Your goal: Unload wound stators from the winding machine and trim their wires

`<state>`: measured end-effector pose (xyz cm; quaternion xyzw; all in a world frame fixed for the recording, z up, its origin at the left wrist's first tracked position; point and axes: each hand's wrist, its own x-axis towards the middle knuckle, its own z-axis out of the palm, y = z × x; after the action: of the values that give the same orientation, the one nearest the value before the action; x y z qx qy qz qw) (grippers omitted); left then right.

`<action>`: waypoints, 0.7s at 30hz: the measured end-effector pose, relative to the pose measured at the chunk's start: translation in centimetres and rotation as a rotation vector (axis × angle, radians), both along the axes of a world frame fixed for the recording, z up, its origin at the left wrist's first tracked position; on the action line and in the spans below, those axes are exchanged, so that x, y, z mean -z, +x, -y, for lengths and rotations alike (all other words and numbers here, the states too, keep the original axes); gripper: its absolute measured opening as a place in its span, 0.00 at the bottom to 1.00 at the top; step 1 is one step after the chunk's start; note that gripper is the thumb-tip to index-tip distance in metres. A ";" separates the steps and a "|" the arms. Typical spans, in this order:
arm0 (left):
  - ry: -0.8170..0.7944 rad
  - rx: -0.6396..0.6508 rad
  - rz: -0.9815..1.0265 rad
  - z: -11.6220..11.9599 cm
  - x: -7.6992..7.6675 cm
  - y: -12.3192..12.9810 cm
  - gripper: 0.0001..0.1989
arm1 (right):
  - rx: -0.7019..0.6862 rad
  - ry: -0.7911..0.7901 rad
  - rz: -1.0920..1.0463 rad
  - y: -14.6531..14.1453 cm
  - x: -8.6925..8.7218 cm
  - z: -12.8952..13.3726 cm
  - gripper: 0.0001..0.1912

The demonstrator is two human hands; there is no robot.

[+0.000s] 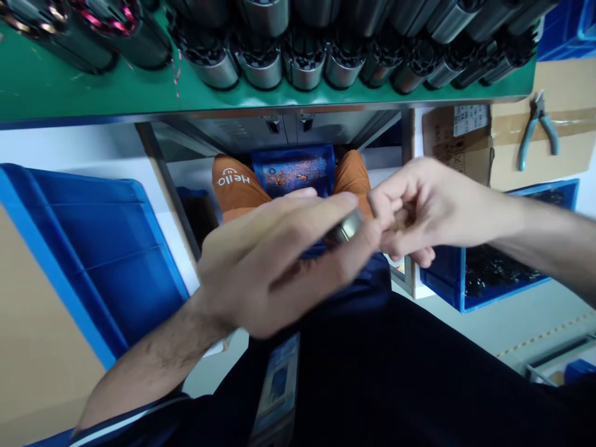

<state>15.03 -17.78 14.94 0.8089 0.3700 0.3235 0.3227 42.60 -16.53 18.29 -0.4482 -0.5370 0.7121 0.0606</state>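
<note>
With open room to the edge of the worktop, the half-curled left hand is holding a metal piece; the right hand is curling beside it, contents unclear. Orange cloth is showing "Hello".

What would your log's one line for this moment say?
left hand: holds metal piece, partly hidden | right hand: curled alongside | green bench: rows of metal cylinders
</note>
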 end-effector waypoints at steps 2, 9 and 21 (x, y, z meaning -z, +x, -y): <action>0.015 0.061 -0.012 -0.4 0.4 0.1 0.14 | 0.009 0.218 0.115 -0.2 -1.3 0.1 0.26; 0.069 0.020 0.173 -1.0 2.0 -0.1 0.08 | 0.273 0.402 0.072 2.3 -2.8 -1.1 0.25; 0.333 0.080 0.067 -1.2 1.6 0.8 0.15 | 0.093 0.029 0.046 0.3 -1.3 0.0 0.19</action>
<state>15.81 -16.58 13.39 0.8539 0.2679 0.3943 0.2088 42.95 -16.52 19.57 -0.4881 -0.5270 0.6902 0.0880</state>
